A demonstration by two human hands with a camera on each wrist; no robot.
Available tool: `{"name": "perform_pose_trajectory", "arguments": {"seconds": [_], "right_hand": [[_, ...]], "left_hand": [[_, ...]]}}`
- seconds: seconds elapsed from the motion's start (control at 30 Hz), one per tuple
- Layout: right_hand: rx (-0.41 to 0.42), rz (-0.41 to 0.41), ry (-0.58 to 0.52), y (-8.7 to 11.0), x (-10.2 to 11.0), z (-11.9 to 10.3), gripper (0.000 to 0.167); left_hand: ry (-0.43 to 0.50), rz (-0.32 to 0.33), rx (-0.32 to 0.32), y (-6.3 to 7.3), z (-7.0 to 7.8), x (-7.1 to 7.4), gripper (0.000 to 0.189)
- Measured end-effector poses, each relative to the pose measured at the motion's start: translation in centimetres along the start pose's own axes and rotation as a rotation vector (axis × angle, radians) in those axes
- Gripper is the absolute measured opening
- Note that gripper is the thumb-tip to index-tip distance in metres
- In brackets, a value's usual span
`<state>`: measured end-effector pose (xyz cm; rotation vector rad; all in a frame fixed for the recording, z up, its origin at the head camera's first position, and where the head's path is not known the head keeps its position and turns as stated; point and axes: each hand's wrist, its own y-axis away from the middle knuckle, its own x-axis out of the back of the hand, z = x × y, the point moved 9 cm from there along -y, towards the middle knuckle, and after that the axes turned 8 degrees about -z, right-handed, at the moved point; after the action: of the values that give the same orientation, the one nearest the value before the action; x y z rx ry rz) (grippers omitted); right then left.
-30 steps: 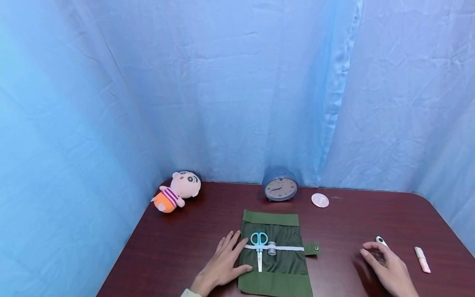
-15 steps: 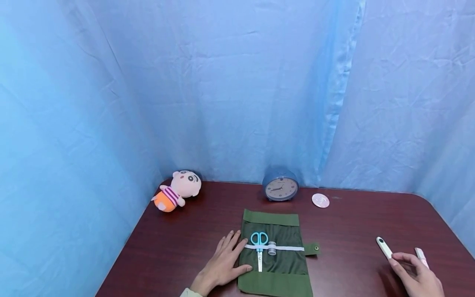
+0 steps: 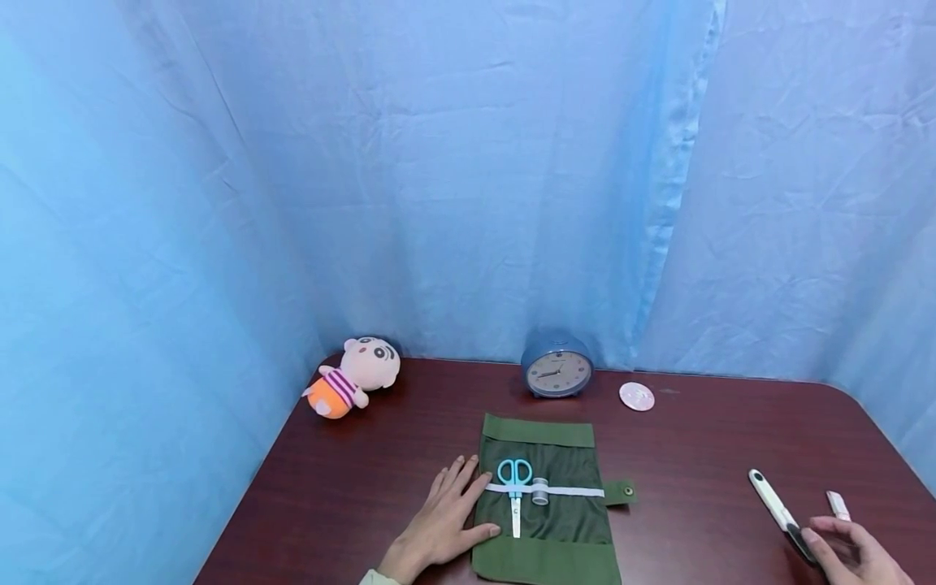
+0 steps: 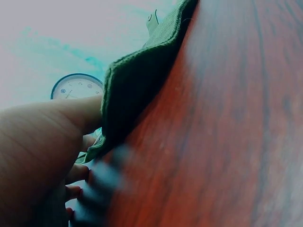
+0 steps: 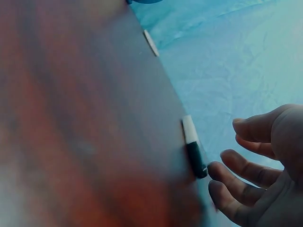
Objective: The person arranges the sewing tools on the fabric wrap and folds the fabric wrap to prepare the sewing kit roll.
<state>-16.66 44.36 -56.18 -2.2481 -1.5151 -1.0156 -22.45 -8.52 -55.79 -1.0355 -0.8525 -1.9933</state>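
Note:
A green fabric tool roll (image 3: 541, 565) lies unfolded on the table, with light-blue-handled scissors (image 3: 516, 516) and a grey thread spool (image 3: 540, 492) under its white elastic band (image 3: 574, 491). My left hand (image 3: 442, 524) rests fingers spread along the roll's left edge, and its thumb presses on the fabric. At the right, my right hand (image 3: 870, 556) hovers by the black end of a slim white-and-black tool (image 3: 771, 499). In the right wrist view its fingers (image 5: 241, 189) are loosely bent, with nothing between them.
A pink-and-white stick-like piece (image 3: 838, 505) lies just beyond the right hand. Along the back stand a blue alarm clock (image 3: 558, 370), a round pale disc (image 3: 637, 396) and a plush doll (image 3: 358, 374). Blue curtains (image 3: 468, 179) hang behind the table.
My right hand has moved right and toward the near edge, from beside the white-and-black tool's far end to its black end, uncovering the tool. The left hand stays on the roll.

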Motion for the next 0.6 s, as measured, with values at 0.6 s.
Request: {"name": "perform_pose_trajectory", "arguments": {"seconds": [0.6], "right_hand": [[-0.053, -0.176, 0.116, -1.4, -1.3, 2.1, 0.066]], "left_hand": [[0.027, -0.004, -0.008, 0.0, 0.0, 0.0, 0.074]]}}
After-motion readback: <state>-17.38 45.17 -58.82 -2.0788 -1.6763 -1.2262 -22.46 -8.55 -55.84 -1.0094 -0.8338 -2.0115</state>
